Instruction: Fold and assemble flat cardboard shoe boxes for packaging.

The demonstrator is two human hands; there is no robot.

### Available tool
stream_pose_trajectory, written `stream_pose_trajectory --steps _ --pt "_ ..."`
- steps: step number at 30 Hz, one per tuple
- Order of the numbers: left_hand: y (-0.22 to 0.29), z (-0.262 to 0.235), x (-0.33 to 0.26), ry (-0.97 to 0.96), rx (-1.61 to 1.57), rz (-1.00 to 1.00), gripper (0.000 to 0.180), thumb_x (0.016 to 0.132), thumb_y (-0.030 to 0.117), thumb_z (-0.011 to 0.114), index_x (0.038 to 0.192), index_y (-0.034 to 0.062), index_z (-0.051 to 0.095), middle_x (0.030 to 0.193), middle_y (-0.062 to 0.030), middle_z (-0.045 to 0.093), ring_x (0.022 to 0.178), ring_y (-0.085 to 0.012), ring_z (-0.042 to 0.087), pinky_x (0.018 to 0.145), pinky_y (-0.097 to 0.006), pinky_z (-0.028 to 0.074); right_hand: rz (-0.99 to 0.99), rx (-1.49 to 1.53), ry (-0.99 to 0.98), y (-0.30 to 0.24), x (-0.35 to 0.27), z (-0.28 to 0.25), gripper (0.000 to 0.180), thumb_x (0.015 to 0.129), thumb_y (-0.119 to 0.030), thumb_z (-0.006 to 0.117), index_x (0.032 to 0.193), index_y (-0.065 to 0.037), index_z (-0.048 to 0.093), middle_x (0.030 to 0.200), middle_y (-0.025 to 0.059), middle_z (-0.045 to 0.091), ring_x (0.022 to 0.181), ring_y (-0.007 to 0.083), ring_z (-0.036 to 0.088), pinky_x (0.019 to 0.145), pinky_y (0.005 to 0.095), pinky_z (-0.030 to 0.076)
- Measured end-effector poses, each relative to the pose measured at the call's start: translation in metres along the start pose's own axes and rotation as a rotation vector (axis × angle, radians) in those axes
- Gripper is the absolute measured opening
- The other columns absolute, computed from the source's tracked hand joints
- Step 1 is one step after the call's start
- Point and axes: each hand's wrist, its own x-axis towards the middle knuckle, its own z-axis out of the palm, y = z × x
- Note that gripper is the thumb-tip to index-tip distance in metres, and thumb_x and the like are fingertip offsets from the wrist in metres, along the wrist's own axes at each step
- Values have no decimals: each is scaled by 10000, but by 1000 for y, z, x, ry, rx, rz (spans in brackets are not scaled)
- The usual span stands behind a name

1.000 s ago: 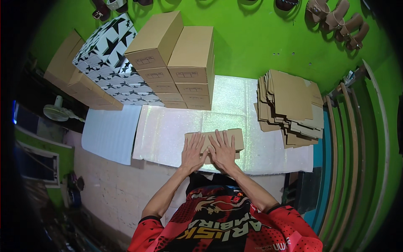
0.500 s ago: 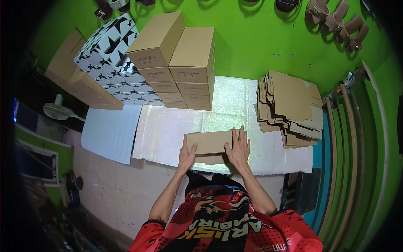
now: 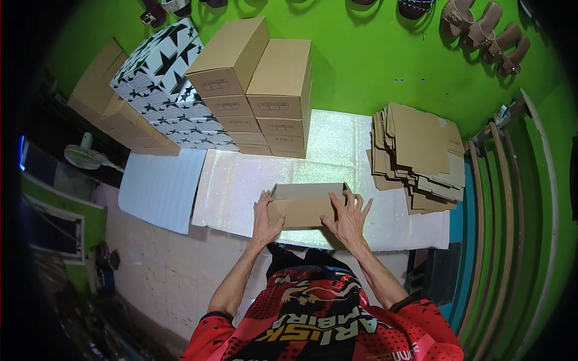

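A small brown cardboard box (image 3: 298, 212) stands near the front edge of the table, its upper side open onto a greyish inner face. My left hand (image 3: 265, 219) grips its left end, thumb on the near panel and fingers around the side. At the right end, my right hand (image 3: 348, 221) holds the box with the thumb against the near panel; its other fingers are partly spread over the corner and side. The bottom of the box is hidden from view.
A shiny whitish cover (image 3: 241, 180) lies over the table. Stacked brown boxes (image 3: 277, 72) and star-patterned boxes (image 3: 162, 66) stand at the back left. Flat cardboard pieces (image 3: 421, 141) are piled at the right. Sandals (image 3: 481, 30) hang on the green wall.
The folded cardboard has opened into a box shape, and its inside now shows. Both hands have shifted slightly around its ends, the right fingers spreading wider.
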Motion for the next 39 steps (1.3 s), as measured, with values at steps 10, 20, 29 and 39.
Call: stream_pose_trajectory --steps 10,20,29,39 --pt "31 -36 29 -495 248 129 694 832 315 827 1474 151 620 1539 -161 568 1520 -354 414 1297 -541 271 -173 156 -108 18 -6 0 623 887 -344 781 1458 -186 590 1554 153 514 1525 399 364 1225 763 106" --pt "46 -34 23 -591 259 173 461 919 318 787 1353 179 722 1470 -100 648 1504 -334 447 1292 -584 242 -278 90 -175 17 -8 -7 388 963 -275 705 1344 -216 656 1491 75 603 1482 374 456 1200 806 105" --pt "-15 -3 -33 -515 343 325 384 1015 215 678 1398 236 696 1599 -117 524 1568 -362 341 1285 -641 164 -291 9 -307 26 -36 41 336 1009 -216 649 1342 -242 683 1482 30 607 1467 333 478 1187 790 215" --pt "-11 6 -40 -417 437 170 745 1055 527 534 1681 186 318 1762 -199 154 1627 -407 129 1271 -671 39 -291 21 -120 34 -34 53 604 1036 -555 564 1524 -199 572 1700 167 337 1586 432 248 1242 732 72"
